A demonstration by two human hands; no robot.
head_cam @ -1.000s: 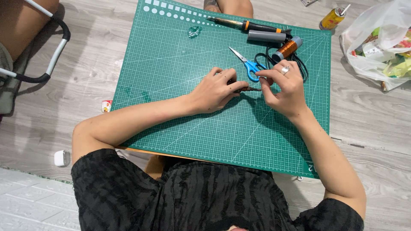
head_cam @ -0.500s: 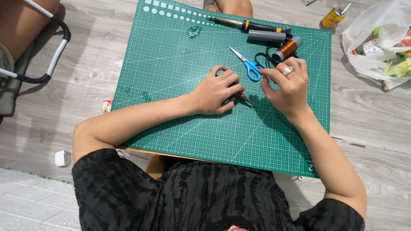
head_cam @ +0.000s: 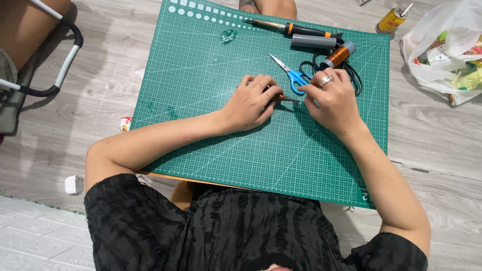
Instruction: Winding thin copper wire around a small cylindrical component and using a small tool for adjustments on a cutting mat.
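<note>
A green cutting mat lies on the floor in front of me. My left hand rests on it with the fingers closed around a small thin rod. The rod's copper-coloured end sticks out to the right. My right hand, with a ring on one finger, sits just right of that tip with the fingertips pinched together. Whether a thin wire runs between them does not show. Blue-handled scissors lie right above the gap between my hands.
At the mat's far edge lie a copper wire spool, a grey cylinder, a soldering iron and a black cable. A yellow can and a plastic bag are on the floor at right, a chair frame at left.
My hands were joined over the rod. The right hand pulled away up and right, then came back down close to the rod's tip. The left hand shifted slightly.
</note>
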